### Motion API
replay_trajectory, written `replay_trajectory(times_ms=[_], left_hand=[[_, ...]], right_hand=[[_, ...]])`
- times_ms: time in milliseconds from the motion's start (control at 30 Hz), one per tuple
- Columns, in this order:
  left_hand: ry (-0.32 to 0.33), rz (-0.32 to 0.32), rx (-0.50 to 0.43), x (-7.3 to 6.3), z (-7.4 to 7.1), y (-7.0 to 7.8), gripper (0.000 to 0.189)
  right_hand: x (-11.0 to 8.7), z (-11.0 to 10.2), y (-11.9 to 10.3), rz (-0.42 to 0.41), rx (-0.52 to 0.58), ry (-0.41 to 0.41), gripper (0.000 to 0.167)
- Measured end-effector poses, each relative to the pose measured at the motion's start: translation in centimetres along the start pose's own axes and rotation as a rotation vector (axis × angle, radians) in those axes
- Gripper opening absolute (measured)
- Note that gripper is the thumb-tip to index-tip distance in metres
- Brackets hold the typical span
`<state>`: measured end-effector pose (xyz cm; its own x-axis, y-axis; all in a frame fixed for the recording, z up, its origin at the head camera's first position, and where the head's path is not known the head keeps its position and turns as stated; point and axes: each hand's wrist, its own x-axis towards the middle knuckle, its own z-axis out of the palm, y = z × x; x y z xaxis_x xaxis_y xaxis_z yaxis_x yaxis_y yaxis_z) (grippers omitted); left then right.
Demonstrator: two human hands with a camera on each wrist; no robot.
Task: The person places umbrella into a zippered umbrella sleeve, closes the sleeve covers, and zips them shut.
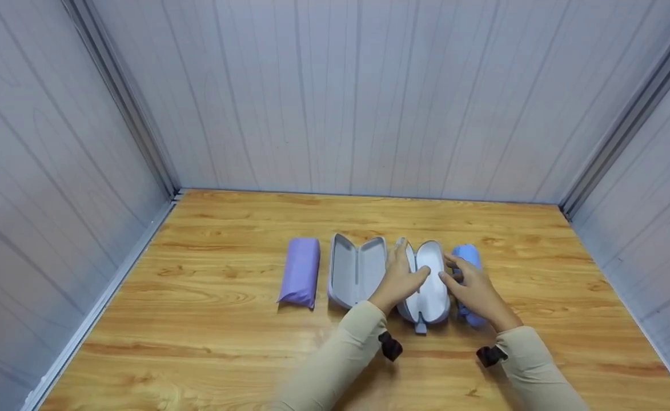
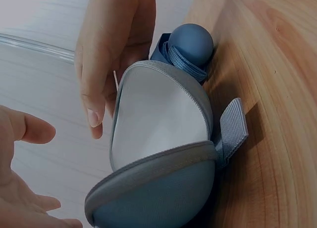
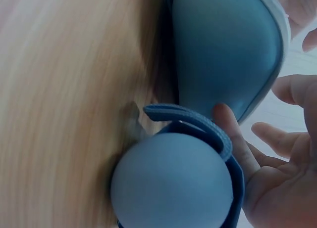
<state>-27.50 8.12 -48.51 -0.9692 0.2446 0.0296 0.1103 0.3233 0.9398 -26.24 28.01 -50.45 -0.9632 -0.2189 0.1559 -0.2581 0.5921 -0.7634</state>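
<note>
A blue-grey zippered hard case (image 1: 433, 288) lies unfolded, its pale lining facing up and a strap tab (image 2: 234, 126) at its near end. My left hand (image 1: 398, 281) is over its left half, fingers extended; in the left wrist view the visible fingers are apart from the case. My right hand (image 1: 477, 290) is between the case and a blue folded umbrella (image 1: 467, 252), with fingers spread. The umbrella has a round end (image 3: 171, 183) and a strap. In the right wrist view, one right fingertip is at the case's outer shell (image 3: 223, 50); whether it touches is unclear. Neither hand holds anything.
Left of the hands, a second hard case (image 1: 343, 274) stands unfolded with a grey lining. Further left lies a purple wrapped oblong pack (image 1: 300, 271). Pale panel walls (image 1: 335, 103) enclose the wooden table (image 1: 209, 319) at the back and both sides.
</note>
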Motion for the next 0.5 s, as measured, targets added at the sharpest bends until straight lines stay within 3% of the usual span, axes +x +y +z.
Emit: replay_trajectory(times_ms=[267,500], left_hand=[[-0.003,-0.022,0.017,0.34,-0.27,-0.41,0.088],[-0.029,-0.017,0.102,0.43,-0.92,-0.75,0.087]], right_hand=[[0.12,0.27,-0.06,0.014,0.006,-0.031,0.057],[0.22,0.33,-0.08,0.039,0.019,-0.038,0.057]])
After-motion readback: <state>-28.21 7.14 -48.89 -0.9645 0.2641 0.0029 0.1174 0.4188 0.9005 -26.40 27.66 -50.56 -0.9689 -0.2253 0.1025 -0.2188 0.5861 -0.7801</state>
